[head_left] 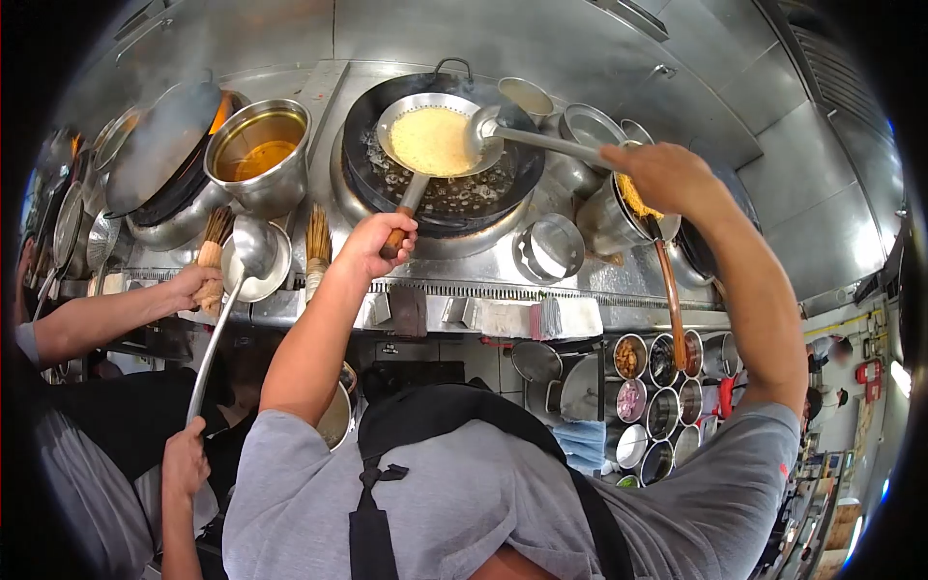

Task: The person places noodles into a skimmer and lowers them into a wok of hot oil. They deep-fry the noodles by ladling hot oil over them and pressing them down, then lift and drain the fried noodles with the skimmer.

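The left hand (382, 242) had its fingers wrapped round the wooden handle (394, 242) of the strainer (385, 124), whose bowl sat within the wok (367, 104); a slip or tilt of that wrist could have tipped the pale yellow food (432, 143) and splashed the bubbling liquid (464, 198). The strainer's long axis ran forward and slightly rightward, handle toward the person. The right hand (667, 179) gripped the ladle (551, 142), its head over the strainer's right side.
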A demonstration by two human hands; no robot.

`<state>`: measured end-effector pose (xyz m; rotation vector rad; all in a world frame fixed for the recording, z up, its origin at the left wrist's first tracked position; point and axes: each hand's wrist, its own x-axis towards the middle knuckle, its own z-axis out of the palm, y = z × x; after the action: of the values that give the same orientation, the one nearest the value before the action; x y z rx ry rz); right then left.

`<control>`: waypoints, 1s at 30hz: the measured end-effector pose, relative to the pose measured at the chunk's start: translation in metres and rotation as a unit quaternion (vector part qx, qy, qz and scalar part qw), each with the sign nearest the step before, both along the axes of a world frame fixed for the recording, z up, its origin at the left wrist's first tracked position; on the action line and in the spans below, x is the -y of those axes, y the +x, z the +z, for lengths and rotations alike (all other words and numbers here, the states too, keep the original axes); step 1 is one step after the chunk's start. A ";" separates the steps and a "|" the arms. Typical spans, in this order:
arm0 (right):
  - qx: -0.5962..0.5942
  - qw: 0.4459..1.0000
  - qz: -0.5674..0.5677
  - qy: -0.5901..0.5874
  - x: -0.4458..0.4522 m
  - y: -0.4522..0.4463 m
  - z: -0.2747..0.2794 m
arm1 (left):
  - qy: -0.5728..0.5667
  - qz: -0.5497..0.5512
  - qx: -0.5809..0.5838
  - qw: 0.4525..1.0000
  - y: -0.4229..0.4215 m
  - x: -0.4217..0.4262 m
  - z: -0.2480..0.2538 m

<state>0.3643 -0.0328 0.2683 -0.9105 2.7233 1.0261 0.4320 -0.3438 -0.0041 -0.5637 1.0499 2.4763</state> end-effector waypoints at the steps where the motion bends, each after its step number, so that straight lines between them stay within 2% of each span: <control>1: -0.004 1.000 0.001 0.003 -0.003 0.006 0.012 | 0.004 0.002 0.003 1.000 0.000 0.000 -0.001; 3: -0.012 0.999 -0.019 0.031 0.002 0.011 0.028 | 0.007 0.001 -0.006 1.000 -0.001 0.002 0.000; 7: -0.033 0.999 -0.008 0.014 -0.003 -0.008 -0.019 | 0.023 -0.030 -0.017 0.999 -0.004 0.005 -0.008; 9: -0.040 0.999 0.005 0.001 -0.007 -0.011 -0.022 | 0.008 -0.015 -0.007 1.000 -0.002 0.002 -0.001; 11: -0.048 0.998 0.029 -0.018 -0.019 -0.017 -0.016 | 0.008 -0.005 -0.001 1.000 -0.001 0.003 -0.002; 14: -0.032 0.999 -0.023 0.021 0.002 0.011 0.022 | 0.005 -0.004 -0.003 1.000 0.000 0.002 0.000; 15: -0.023 0.999 -0.031 0.012 -0.004 0.003 0.016 | 0.006 -0.011 -0.005 1.000 0.002 0.002 -0.002; 19: 0.023 0.998 -0.009 -0.064 -0.028 -0.029 -0.026 | -0.007 -0.010 -0.007 1.000 -0.002 0.001 -0.002; 22: 0.121 0.980 -0.069 -0.140 -0.031 -0.013 0.009 | -0.019 -0.005 -0.002 1.000 -0.001 0.002 -0.004; 23: 0.127 0.963 0.069 -0.227 -0.067 -0.032 0.001 | -0.019 -0.011 -0.003 1.000 -0.001 0.002 -0.002; 24: 0.178 0.947 -0.054 -0.262 -0.057 -0.019 0.009 | -0.019 -0.017 -0.003 1.000 -0.002 0.002 -0.003; 26: 0.268 0.862 -0.291 -0.318 -0.040 0.006 0.036 | -0.011 -0.016 0.000 1.000 -0.002 0.001 -0.004; 30: 0.367 0.805 -0.303 -0.355 -0.044 0.007 0.018 | -0.014 -0.015 0.003 1.000 -0.003 0.000 -0.001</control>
<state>0.3715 0.0114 0.2859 -0.2812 2.3480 -0.4380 0.4285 -0.3435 -0.0056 -0.5597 1.0854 2.4367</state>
